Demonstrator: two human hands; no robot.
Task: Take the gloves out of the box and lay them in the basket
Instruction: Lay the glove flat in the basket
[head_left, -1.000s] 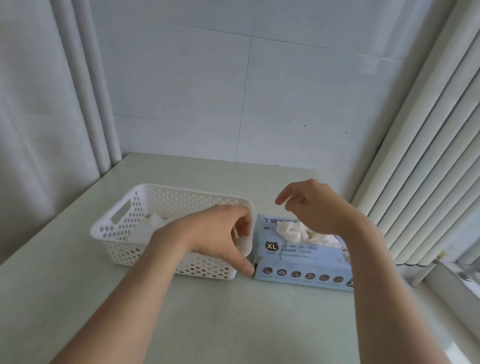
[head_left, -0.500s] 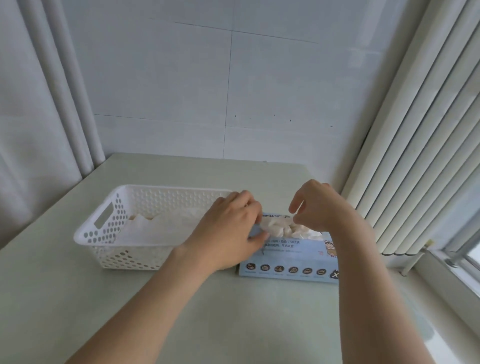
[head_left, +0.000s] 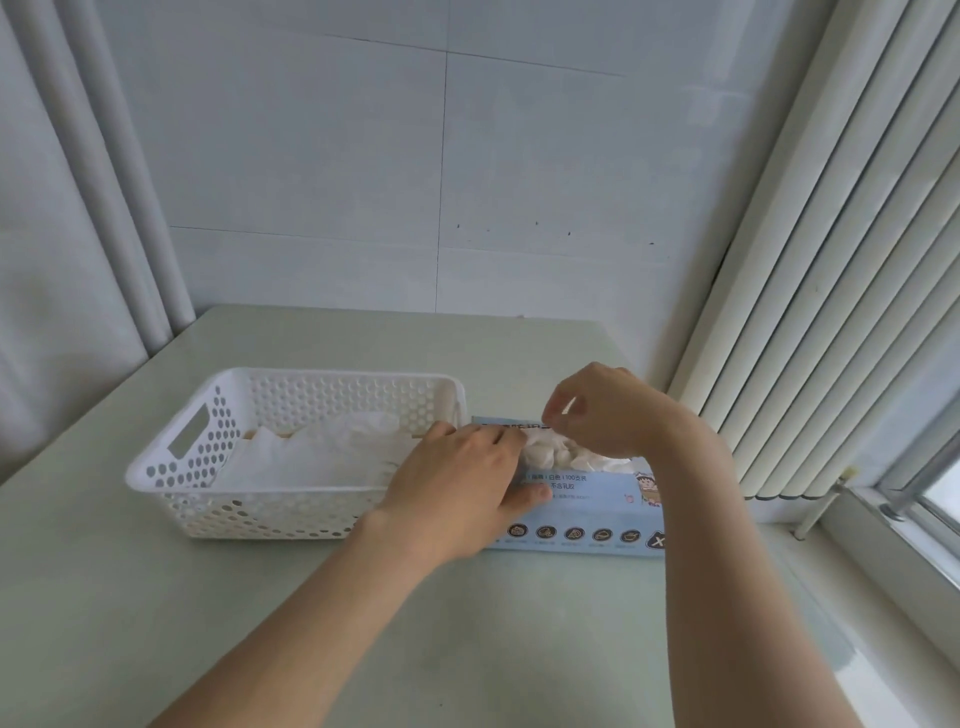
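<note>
Left hand (head_left: 457, 478) moved from basket (head_left: 156, 473) to box (head_left: 587, 519), fingers flat, holding it down for a pull. Right hand (head_left: 608, 410) fingers curl over gloves (head_left: 556, 452); pinching one, I cannot tell

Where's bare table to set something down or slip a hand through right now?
Free: table strip between basket and back wall; near patch in front of the basket, left of the left forearm; near patch between both forearms. Crowded: the box, where left hand rests on it and right hand is at its gloves.
</note>
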